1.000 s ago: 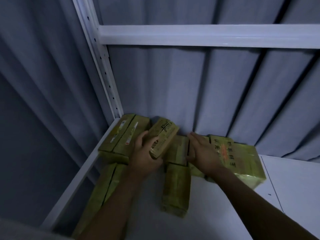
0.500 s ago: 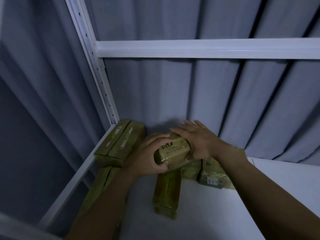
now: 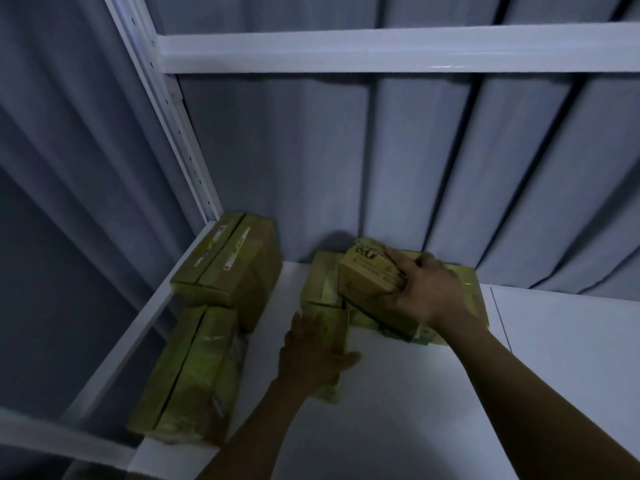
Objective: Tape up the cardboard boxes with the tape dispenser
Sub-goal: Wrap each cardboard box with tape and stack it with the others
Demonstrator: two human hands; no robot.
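Note:
Several small yellowish cardboard boxes lie on a white shelf point(image 3: 398, 393). My right hand point(image 3: 424, 292) grips one printed box point(image 3: 365, 275) from its right end and holds it on top of other boxes at the back. My left hand point(image 3: 311, 351) lies over a narrow box point(image 3: 329, 320) in the middle, fingers spread along it and thumb out to the right. No tape dispenser is in view.
Two taped boxes point(image 3: 228, 265) sit side by side in the back left corner, two more point(image 3: 194, 375) in front of them along the shelf's left edge. A white upright post point(image 3: 166, 109) and upper shelf beam point(image 3: 381, 46) frame the bay. Grey curtain hangs behind.
My left hand let go of the printed box and dropped onto the narrow middle box. My right hand now holds the printed box alone, moved right onto the back pile.

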